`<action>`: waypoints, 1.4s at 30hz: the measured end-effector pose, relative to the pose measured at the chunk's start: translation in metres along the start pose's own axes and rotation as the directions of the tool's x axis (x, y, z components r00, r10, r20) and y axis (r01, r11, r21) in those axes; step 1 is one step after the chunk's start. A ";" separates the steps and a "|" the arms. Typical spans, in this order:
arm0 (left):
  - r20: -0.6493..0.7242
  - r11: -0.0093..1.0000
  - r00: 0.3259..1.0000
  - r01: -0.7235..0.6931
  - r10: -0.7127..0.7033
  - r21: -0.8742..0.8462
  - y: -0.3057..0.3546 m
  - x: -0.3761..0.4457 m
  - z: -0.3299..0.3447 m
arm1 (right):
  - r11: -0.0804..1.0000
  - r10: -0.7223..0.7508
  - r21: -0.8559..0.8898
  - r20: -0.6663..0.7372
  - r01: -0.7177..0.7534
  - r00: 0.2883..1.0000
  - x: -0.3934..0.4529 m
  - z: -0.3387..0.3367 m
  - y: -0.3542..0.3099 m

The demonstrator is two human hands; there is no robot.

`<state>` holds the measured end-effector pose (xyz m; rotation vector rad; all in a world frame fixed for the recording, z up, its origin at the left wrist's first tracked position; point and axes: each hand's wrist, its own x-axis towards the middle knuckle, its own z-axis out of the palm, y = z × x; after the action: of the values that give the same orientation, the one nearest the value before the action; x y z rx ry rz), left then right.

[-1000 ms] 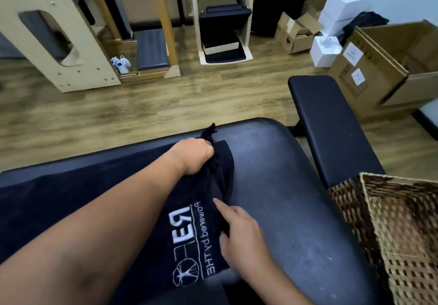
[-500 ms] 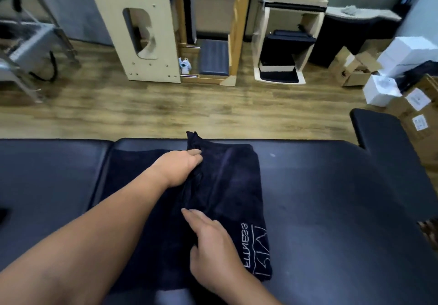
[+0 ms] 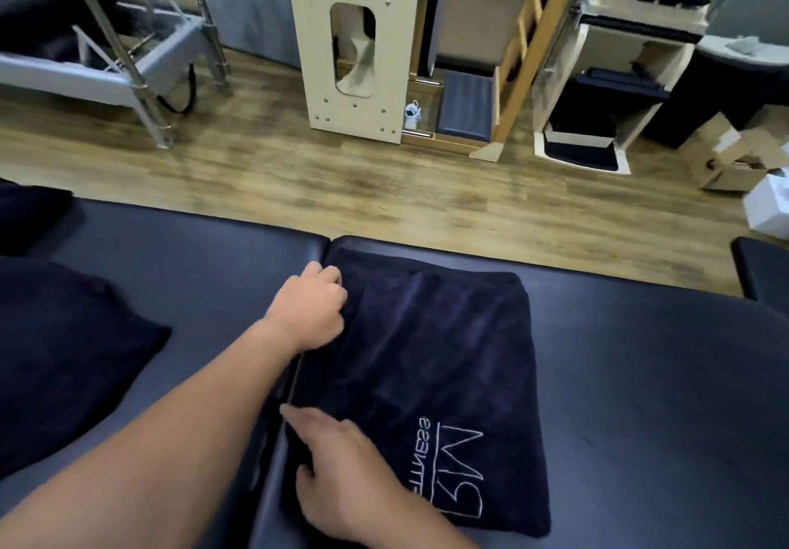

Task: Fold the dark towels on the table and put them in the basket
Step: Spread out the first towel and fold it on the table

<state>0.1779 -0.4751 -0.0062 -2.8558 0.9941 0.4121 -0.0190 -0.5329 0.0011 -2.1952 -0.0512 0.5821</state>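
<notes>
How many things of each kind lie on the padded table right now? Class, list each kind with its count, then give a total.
Dark towels: 3, the folded towel with white lettering, a heap of towel at the left, and a towel corner at the far left edge.
Hands: 2, the left hand and the right hand, both at the folded towel's left edge.
Total: 5

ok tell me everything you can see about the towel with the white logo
The towel is dark navy, soft and plush-looking, folded into a rough rectangle with shallow creases running along it. White outlined lettering sits at its near right corner. It lies flat on the dark padded table, its left edge along the seam between two pads. The left hand holds the far left edge; the right hand rests on the near left edge.
</notes>
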 end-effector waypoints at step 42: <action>-0.038 0.958 0.966 -0.259 0.256 -0.125 0.084 -0.082 0.062 | 0.800 0.132 -0.540 -0.265 -0.261 0.955 -0.038 -0.078 0.122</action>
<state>0.0499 -0.4815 -0.0419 -2.8537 1.4007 0.4845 -0.0391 -0.6772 -0.0339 -2.8708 0.1413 0.4764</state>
